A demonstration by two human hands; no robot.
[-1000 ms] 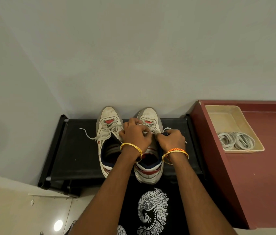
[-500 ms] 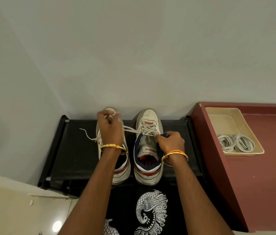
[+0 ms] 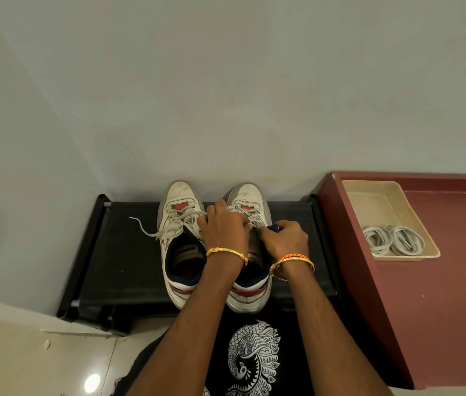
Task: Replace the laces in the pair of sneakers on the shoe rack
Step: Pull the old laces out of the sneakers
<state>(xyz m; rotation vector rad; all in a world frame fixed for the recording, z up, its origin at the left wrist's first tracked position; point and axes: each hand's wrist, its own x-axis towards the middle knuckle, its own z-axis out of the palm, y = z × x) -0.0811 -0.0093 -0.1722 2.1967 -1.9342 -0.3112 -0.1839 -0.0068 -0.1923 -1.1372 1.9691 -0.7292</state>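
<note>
Both your hands are over the right sneaker [image 3: 250,292] on the black shoe rack [image 3: 117,264]. Your left hand [image 3: 223,227] has its fingers curled round that shoe's laces [image 3: 237,208] near the toe end, and your right hand [image 3: 284,238] pinches the shoe's upper edge just beside them. The left sneaker [image 3: 177,212] touches its mate, its loosened lace [image 3: 151,228] trailing left across the rack. Coiled white laces [image 3: 394,240] lie in the beige tray [image 3: 369,201], well apart.
</note>
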